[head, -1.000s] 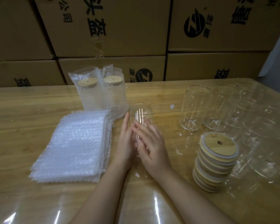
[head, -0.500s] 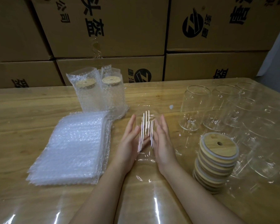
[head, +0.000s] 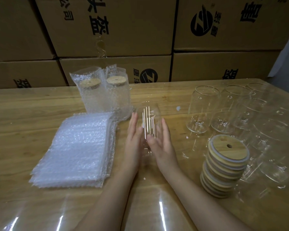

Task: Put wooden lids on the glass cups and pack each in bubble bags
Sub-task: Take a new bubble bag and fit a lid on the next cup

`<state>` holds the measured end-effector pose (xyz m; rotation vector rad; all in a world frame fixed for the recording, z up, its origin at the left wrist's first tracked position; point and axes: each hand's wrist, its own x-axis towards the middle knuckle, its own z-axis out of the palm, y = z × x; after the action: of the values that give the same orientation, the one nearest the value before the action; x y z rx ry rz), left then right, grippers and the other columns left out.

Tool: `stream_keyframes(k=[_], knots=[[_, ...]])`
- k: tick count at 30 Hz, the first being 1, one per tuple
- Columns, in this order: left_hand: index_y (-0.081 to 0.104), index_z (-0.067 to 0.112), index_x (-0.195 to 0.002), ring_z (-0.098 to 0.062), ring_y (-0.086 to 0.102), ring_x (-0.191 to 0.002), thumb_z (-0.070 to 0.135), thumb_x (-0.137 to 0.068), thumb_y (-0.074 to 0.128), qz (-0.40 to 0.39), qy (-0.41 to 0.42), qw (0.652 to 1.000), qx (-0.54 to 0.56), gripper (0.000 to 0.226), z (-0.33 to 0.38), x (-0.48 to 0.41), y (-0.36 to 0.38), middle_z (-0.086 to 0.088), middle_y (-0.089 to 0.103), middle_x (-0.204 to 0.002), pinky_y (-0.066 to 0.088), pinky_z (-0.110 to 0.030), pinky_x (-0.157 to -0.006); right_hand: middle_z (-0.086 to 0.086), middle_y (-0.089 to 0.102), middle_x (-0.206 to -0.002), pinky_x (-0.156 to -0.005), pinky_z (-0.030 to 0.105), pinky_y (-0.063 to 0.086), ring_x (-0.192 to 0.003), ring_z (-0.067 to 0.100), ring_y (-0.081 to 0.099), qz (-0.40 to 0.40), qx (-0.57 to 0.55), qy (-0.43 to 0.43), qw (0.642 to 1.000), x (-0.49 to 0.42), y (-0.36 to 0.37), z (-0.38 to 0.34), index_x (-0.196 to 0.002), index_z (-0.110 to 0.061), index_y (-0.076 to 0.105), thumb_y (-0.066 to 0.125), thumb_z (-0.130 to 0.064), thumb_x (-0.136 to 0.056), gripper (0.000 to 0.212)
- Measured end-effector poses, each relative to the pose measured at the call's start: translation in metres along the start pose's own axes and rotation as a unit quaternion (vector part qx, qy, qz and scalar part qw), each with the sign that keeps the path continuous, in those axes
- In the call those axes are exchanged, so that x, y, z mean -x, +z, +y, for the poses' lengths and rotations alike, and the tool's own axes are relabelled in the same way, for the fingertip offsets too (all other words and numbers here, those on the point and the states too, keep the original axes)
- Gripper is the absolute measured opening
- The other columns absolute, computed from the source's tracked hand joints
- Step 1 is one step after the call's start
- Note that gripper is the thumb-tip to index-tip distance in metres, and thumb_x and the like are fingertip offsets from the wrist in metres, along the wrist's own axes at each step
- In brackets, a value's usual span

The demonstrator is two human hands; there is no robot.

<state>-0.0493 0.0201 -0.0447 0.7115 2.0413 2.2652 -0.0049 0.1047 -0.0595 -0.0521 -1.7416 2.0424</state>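
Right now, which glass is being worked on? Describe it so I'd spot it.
On the wooden table, look between the stack of bubble bags and the stack of wooden lids. The glass cup is the only one held between the left hand and right hand; the other bare cups stand untouched.

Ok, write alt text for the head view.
The left hand and right hand hold a clear glass cup between flat palms at a wooden table. Bubble bags and two packed cups sit left; stacked wooden lids and empty glasses right.

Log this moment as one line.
glass cup: between both palms, no lid | left hand: flat | right hand: flat | lid stack: untouched
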Motion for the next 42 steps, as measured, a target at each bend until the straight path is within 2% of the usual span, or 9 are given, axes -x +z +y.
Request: stream_keyframes(k=[3, 7, 10, 16, 22, 28, 33, 37, 42], knots=[[0.039, 0.024, -0.14, 0.003, 0.022, -0.142, 0.023, -0.094, 0.045, -0.005, 0.105, 0.989, -0.107, 0.047, -0.002, 0.007, 0.007, 0.008, 0.024, -0.156, 0.019, -0.019, -0.116, -0.006, 0.029, -0.153, -0.107, 0.032, 0.041, -0.135, 0.004, 0.039, 0.018, -0.007, 0.012, 1.0, -0.002, -0.004, -0.001, -0.145, -0.035, 0.018, 0.045, -0.03, -0.094, 0.058], [0.052, 0.016, -0.134, -0.018, 0.028, -0.144, 0.028, -0.096, 0.04, 0.0, 0.229, 0.938, -0.262, 0.042, -0.008, 0.008, 0.009, 0.004, 0.038, -0.149, 0.018, -0.048, -0.119, -0.014, 0.034, -0.145, -0.089, 0.006, 0.041, -0.117, -0.021, 0.043, 0.027, 0.009, 0.016, 0.999, -0.003, -0.005, 0.002, -0.149, -0.028, 0.021, 0.038, -0.025, -0.101, 0.05], [0.052, 0.014, -0.135, -0.011, 0.024, -0.145, 0.023, -0.096, 0.042, 0.009, 0.28, 0.914, -0.292, 0.042, -0.012, 0.007, 0.009, -0.003, 0.037, -0.152, 0.021, -0.055, -0.115, -0.011, 0.029, -0.151, -0.108, 0.013, 0.03, -0.13, -0.014, 0.034, 0.033, 0.024, -0.02, 0.999, 0.001, -0.002, 0.0, -0.139, -0.037, 0.024, 0.036, -0.024, -0.102, 0.041], [0.015, 0.044, -0.148, 0.011, 0.034, -0.133, 0.042, -0.08, 0.064, 0.05, 0.03, 0.996, 0.068, 0.085, -0.008, 0.004, 0.003, 0.023, 0.023, -0.15, 0.041, -0.021, -0.103, -0.002, 0.032, -0.154, -0.113, 0.018, 0.024, -0.143, 0.006, 0.026, 0.014, 0.233, -0.194, 0.953, 0.006, 0.001, -0.005, -0.137, -0.032, 0.043, 0.044, -0.025, -0.094, 0.044], [0.031, 0.034, -0.147, -0.032, 0.054, -0.125, 0.055, -0.082, 0.062, -0.009, -0.154, 0.956, 0.25, 0.075, -0.007, -0.003, -0.006, -0.013, 0.05, -0.142, 0.055, -0.033, -0.075, 0.002, 0.045, -0.146, -0.116, 0.03, 0.023, -0.144, 0.025, 0.027, -0.011, 0.308, -0.291, 0.906, 0.009, 0.005, -0.005, -0.126, -0.014, 0.061, 0.049, -0.015, -0.09, 0.038], [0.041, 0.041, -0.14, -0.008, 0.065, -0.107, 0.047, -0.088, 0.052, -0.102, -0.196, 0.947, 0.234, 0.053, -0.006, -0.006, -0.01, 0.024, 0.065, -0.119, 0.056, -0.028, -0.066, -0.009, 0.036, -0.151, -0.118, 0.032, 0.019, -0.146, 0.011, 0.016, 0.021, 0.203, -0.178, 0.963, 0.008, 0.003, -0.013, -0.129, -0.022, 0.056, 0.043, -0.032, -0.09, 0.042], [0.031, 0.031, -0.147, -0.036, 0.068, -0.094, 0.06, -0.071, 0.064, -0.208, -0.287, 0.907, 0.229, 0.087, 0.001, -0.006, -0.019, -0.015, 0.068, -0.117, 0.058, -0.046, -0.071, -0.03, 0.028, -0.149, -0.1, 0.054, 0.045, -0.144, 0.01, 0.023, 0.046, 0.069, -0.091, 0.992, 0.008, 0.0, -0.02, -0.127, -0.045, 0.048, 0.05, -0.037, -0.088, 0.04], [0.034, 0.022, -0.145, -0.036, 0.065, -0.075, 0.058, -0.053, 0.084, -0.26, -0.312, 0.874, 0.266, 0.111, 0.001, -0.006, -0.02, -0.024, 0.065, -0.104, 0.056, -0.039, -0.061, -0.018, 0.044, -0.134, -0.065, 0.016, 0.054, -0.114, -0.001, 0.056, 0.076, -0.046, -0.033, 0.995, 0.004, -0.006, -0.02, -0.124, -0.049, 0.044, 0.049, -0.037, -0.084, 0.041], [0.035, 0.023, -0.143, -0.034, 0.061, -0.076, 0.052, -0.041, 0.091, -0.227, -0.292, 0.889, 0.27, 0.119, 0.0, -0.005, -0.014, -0.025, 0.061, -0.108, 0.055, -0.038, -0.06, 0.001, 0.057, -0.131, -0.076, 0.033, 0.057, -0.112, 0.019, 0.063, 0.09, -0.077, 0.016, 0.993, -0.005, -0.009, -0.011, -0.126, -0.033, 0.048, 0.054, -0.045, -0.081, 0.047]])
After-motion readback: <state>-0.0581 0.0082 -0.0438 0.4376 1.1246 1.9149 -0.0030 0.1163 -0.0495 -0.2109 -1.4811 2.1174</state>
